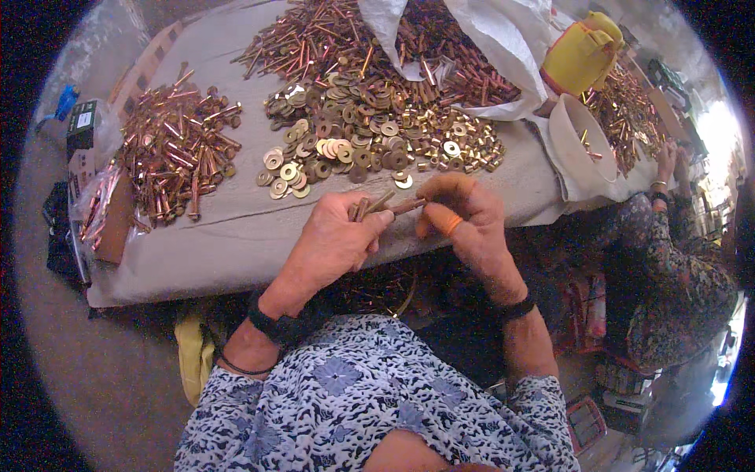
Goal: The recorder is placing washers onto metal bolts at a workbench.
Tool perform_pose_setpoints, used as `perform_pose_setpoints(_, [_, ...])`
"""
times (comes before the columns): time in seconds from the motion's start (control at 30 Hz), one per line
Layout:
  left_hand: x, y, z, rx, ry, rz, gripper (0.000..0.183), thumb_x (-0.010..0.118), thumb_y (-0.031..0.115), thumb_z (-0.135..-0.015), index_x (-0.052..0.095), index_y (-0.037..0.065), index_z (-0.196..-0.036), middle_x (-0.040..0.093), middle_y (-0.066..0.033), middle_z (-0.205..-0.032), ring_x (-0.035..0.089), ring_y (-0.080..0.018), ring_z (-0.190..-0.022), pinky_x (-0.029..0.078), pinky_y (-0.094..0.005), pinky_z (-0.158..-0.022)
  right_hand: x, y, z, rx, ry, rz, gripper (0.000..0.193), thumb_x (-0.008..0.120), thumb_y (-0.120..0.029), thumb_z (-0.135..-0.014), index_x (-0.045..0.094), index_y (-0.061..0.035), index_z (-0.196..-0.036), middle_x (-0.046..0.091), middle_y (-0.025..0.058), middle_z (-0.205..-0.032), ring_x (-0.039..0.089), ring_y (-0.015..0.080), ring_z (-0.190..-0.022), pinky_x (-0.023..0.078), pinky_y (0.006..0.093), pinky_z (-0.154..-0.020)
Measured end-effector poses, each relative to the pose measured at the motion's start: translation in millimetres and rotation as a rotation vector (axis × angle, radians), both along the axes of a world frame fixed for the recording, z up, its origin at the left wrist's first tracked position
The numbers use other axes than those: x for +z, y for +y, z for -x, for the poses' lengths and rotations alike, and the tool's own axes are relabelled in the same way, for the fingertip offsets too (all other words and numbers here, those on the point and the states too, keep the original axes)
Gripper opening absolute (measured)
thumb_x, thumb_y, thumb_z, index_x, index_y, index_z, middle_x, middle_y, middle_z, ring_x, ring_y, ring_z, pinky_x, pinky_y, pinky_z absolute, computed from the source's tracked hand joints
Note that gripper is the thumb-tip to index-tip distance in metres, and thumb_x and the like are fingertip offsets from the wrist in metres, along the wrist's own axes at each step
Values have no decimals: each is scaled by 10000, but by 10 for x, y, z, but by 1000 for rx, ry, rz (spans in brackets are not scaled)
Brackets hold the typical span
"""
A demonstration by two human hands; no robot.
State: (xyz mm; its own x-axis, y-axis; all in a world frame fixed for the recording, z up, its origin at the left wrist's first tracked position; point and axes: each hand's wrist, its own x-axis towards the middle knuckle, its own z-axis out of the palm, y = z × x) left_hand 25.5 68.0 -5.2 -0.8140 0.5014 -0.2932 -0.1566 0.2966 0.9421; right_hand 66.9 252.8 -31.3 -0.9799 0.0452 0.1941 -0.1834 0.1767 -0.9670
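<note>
Over the near edge of the table, my left hand [334, 234] is closed round several coppery metal bolts [383, 200] whose ends stick out past the thumb. One coppery bolt [407, 207] points right, toward my right hand [476, 223]. Orange finger covers sit on the thumb and forefinger of that hand, which pinch at the bolt's tip; whether a small part is between them is too small to tell. Just beyond both hands lie a heap of flat brass washers [358, 156] and, to its right, many small brass-coloured rings or nuts [472, 141].
A bolt pile [179, 149] lies on the left, a bigger heap of long bolts [314, 35] at the back beside a white sack [499, 31]. At right are a yellow container [580, 57], a pale tub [578, 130], and another person's patterned sleeve [684, 275]. A cardboard box [118, 220] edges the left.
</note>
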Motion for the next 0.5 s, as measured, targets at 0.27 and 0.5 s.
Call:
perform_pose_setpoints(0.27, [81,-13,-17,14,-35,45,163,535,166,-837,580,10,-855,487,4,-525,420,-57,-386,320,-215,-342,87,-55,-53,34,-60,130,169,530,8,-809,527,-2,-977,580,50,-774,578,128,-676,466,248,-618])
perform_pose_setpoints(0.5, [33,15,-22,23,1,73,163,546,166,-825,581,9,-795,496,-3,-530,437,-70,-398,336,-238,-356,-12,-10,-27,10,144,-117,120,550,-109,-809,564,-29,-898,592,82,-756,586,197,-640,464,303,-579])
